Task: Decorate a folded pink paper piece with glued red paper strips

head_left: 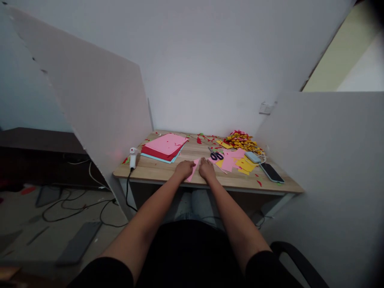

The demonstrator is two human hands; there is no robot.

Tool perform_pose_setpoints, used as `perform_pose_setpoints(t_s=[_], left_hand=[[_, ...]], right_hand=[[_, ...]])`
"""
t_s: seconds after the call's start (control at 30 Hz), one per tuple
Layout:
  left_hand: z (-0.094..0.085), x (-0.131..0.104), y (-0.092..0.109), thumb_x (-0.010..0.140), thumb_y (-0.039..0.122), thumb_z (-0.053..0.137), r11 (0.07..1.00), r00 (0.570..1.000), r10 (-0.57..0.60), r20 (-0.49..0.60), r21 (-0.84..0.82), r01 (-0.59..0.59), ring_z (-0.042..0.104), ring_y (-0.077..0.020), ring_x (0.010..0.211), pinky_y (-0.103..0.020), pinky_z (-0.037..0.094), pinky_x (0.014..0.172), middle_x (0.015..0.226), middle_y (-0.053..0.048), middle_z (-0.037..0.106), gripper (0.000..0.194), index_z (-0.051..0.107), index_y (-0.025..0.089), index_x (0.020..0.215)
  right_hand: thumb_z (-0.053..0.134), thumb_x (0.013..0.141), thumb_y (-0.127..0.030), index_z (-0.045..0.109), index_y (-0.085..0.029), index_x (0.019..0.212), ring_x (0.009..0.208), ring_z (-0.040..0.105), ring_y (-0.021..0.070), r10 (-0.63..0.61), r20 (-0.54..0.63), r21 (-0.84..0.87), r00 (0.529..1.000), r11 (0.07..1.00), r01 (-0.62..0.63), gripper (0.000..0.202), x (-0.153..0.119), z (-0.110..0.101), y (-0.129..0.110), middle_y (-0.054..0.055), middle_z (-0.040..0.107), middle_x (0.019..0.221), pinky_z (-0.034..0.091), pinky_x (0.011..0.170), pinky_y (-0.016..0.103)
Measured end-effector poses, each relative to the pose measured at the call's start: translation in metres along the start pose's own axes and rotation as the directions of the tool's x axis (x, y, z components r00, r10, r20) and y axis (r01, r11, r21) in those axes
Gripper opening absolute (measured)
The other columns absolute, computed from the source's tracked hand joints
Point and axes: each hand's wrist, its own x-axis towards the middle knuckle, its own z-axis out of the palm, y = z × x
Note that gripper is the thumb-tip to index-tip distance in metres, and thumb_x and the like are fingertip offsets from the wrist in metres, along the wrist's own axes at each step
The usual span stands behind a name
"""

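Note:
A small pink paper piece (193, 172) lies at the desk's front edge, between my two hands. My left hand (185, 169) is closed at the paper's left side, its fingers and thumb on it. At the paper's right side my right hand (206, 169) rests on the desk with its fingers bent; what is under them is hidden. Dark-handled scissors (216, 156) lie just beyond my right hand, beside pink paper pieces (228, 162) and yellow pieces (246, 165). Farther left is a stack of sheets, with pink (167, 143) on top of red and light blue.
On the wooden desk (168, 171), a white corded tool (133, 158) stands at the left edge. A pile of yellow and red folded pieces (241, 141), a power bank (253, 157) and a phone (272, 173) are at right. Partitions (99, 92) flank the desk.

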Motion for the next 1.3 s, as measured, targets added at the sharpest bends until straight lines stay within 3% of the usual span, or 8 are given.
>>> perform_pose_setpoints(t_s=[0.23, 0.47, 0.63, 0.83, 0.97, 1.07, 1.17, 1.3], left_hand=[[-0.01, 0.0, 0.009, 0.096, 0.038, 0.062, 0.993, 0.999, -0.016, -0.028, 0.117, 0.019, 0.063, -0.0246, 0.113, -0.048, 0.055, 0.096, 0.13, -0.011, 0.062, 0.038, 0.061, 0.017, 0.127], [0.001, -0.002, 0.006, 0.097, 0.037, 0.062, 0.995, 0.998, 0.06, -0.006, 0.079, -0.059, 0.063, -0.0251, 0.115, -0.048, 0.055, 0.097, 0.133, -0.012, 0.06, 0.039, 0.059, 0.017, 0.13], [0.003, 0.008, 0.001, 0.097, 0.038, 0.062, 0.998, 0.997, 0.052, 0.051, 0.033, -0.054, 0.063, -0.0245, 0.114, -0.047, 0.056, 0.096, 0.132, -0.011, 0.061, 0.038, 0.06, 0.017, 0.129], [0.007, 0.008, 0.002, 0.097, 0.038, 0.062, 0.999, 0.998, 0.042, 0.052, -0.005, -0.042, 0.063, -0.0248, 0.114, -0.048, 0.056, 0.096, 0.133, -0.012, 0.06, 0.039, 0.059, 0.018, 0.13], [0.009, 0.005, 0.004, 0.097, 0.038, 0.062, 0.999, 0.998, 0.038, 0.043, -0.001, -0.038, 0.062, -0.0253, 0.116, -0.049, 0.055, 0.097, 0.134, -0.012, 0.06, 0.04, 0.059, 0.018, 0.131], [0.011, 0.003, 0.003, 0.097, 0.038, 0.062, 0.998, 0.997, 0.056, 0.048, 0.014, -0.057, 0.061, -0.0257, 0.118, -0.049, 0.054, 0.1, 0.137, -0.012, 0.059, 0.039, 0.059, 0.019, 0.131], [0.012, 0.001, 0.0, 0.097, 0.038, 0.061, 0.997, 0.995, 0.076, 0.06, 0.03, -0.078, 0.058, -0.0273, 0.124, -0.052, 0.05, 0.104, 0.142, -0.012, 0.055, 0.041, 0.058, 0.02, 0.134], [0.01, -0.002, 0.001, 0.096, 0.038, 0.062, 0.993, 0.99, 0.104, 0.091, 0.044, -0.109, 0.052, -0.0307, 0.132, -0.058, 0.045, 0.11, 0.148, -0.013, 0.05, 0.046, 0.055, 0.02, 0.138]], right_hand=[[0.063, 0.098, -0.037, 0.059, -0.019, 0.133, 0.118, 0.062, 0.0266, -0.127, 0.002, 0.007, 0.992, 0.992, 0.127, 0.04, -0.002, -0.006, -0.001, 0.011, 0.059, 0.137, 0.054, 0.099, 0.05], [0.062, 0.099, -0.036, 0.06, -0.02, 0.131, 0.115, 0.063, 0.0246, -0.246, 0.099, 0.032, 0.964, 0.969, 0.244, 0.036, -0.007, -0.015, -0.002, 0.011, 0.06, 0.136, 0.055, 0.097, 0.048], [0.062, 0.099, -0.036, 0.061, -0.021, 0.13, 0.118, 0.062, 0.0252, -0.326, 0.245, 0.076, 0.913, 0.945, 0.317, 0.035, -0.028, -0.025, 0.022, 0.011, 0.06, 0.138, 0.054, 0.1, 0.049], [0.062, 0.099, -0.035, 0.062, -0.022, 0.132, 0.131, 0.056, 0.0272, -0.391, 0.336, 0.129, 0.857, 0.92, 0.369, 0.036, -0.068, -0.041, 0.042, 0.011, 0.056, 0.147, 0.044, 0.111, 0.054], [0.062, 0.092, -0.014, 0.069, -0.023, 0.13, 0.138, 0.052, 0.0258, -0.412, 0.364, 0.152, 0.835, 0.911, 0.383, 0.039, -0.088, -0.052, 0.046, 0.007, 0.059, 0.149, 0.037, 0.119, 0.046], [0.063, 0.085, -0.004, 0.078, -0.027, 0.112, 0.136, 0.056, 0.0243, -0.434, 0.384, 0.182, 0.815, 0.901, 0.394, 0.039, -0.091, -0.062, 0.051, 0.003, 0.065, 0.142, 0.039, 0.117, 0.037], [0.066, 0.093, -0.018, 0.075, -0.021, 0.111, 0.126, 0.062, 0.0241, -0.436, 0.371, 0.214, 0.82, 0.899, 0.382, 0.02, -0.083, -0.07, 0.056, 0.007, 0.068, 0.135, 0.047, 0.11, 0.045], [0.063, 0.098, -0.035, 0.063, -0.018, 0.129, 0.119, 0.063, 0.0254, -0.39, 0.287, 0.209, 0.875, 0.917, 0.34, 0.035, -0.062, -0.065, 0.048, 0.01, 0.063, 0.135, 0.052, 0.102, 0.051]])
